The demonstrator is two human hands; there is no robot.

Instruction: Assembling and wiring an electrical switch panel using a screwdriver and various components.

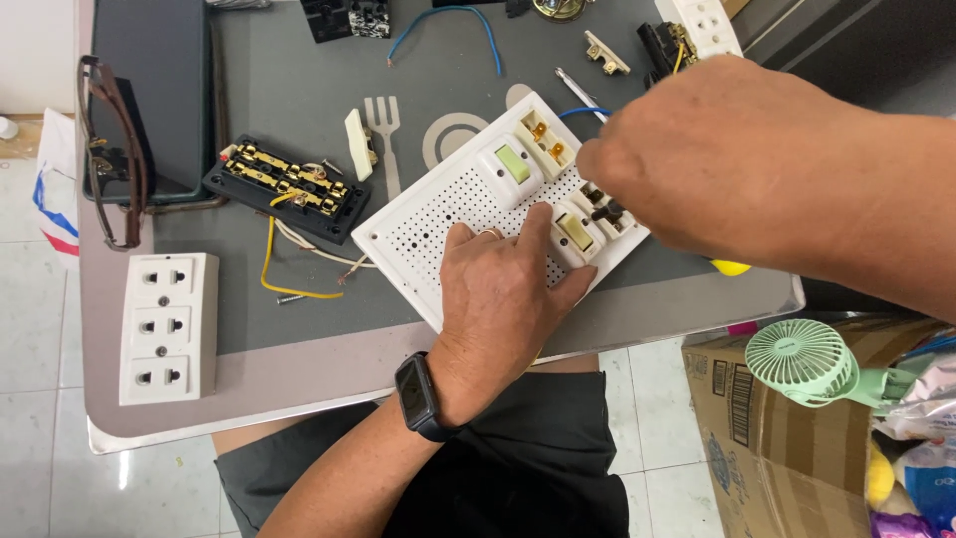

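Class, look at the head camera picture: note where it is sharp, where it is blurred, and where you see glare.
Head view: the white perforated board and left hand are sharp; the right hand, close to the lens, looks slightly soft; even light, faint shadows; mild sheen on the table's edge and floor tiles.

Your person, itemised: left hand [503, 289] with a ring on one finger at 12 o'clock and a black smartwatch [418, 396] strapped at the wrist toward 7 o'clock; right hand [687, 149] unadorned, forearm bare; dark shorts [538, 468] over your lap.
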